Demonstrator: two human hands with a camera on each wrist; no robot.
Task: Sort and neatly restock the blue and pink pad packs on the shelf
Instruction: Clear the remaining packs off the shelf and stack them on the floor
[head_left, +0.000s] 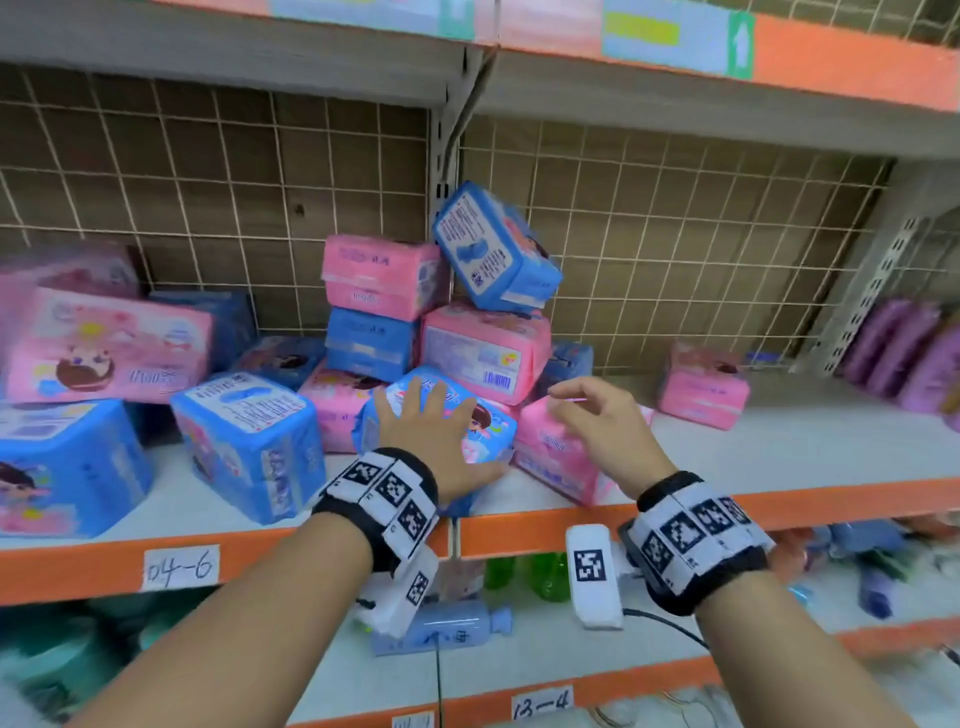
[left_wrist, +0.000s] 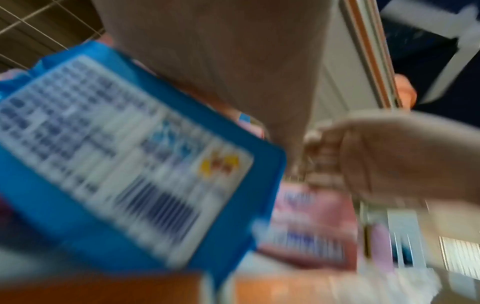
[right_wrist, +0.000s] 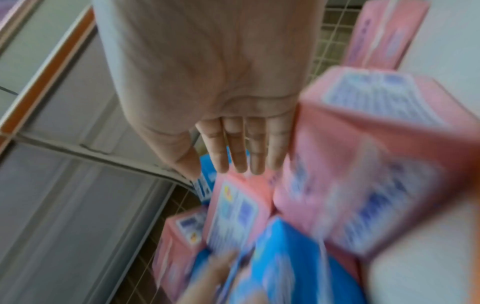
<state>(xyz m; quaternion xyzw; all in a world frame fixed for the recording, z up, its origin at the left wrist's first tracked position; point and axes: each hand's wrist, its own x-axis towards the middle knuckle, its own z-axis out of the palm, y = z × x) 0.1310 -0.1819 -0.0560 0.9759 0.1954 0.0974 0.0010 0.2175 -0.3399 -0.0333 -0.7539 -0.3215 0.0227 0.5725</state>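
The shelf (head_left: 779, 457) is a pale board with an orange front edge, backed by wire grid over brown panel. Blue pad packs (head_left: 249, 441) and pink pad packs (head_left: 104, 348) lie jumbled across its left and middle. A lone pink pack (head_left: 701, 387) sits apart to the right, with purple packs (head_left: 904, 353) at the far right end.

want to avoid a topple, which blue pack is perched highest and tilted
The blue pack tilted atop the pile, leaning against the upright and resting on a pink pack. Other blue packs sit lower.
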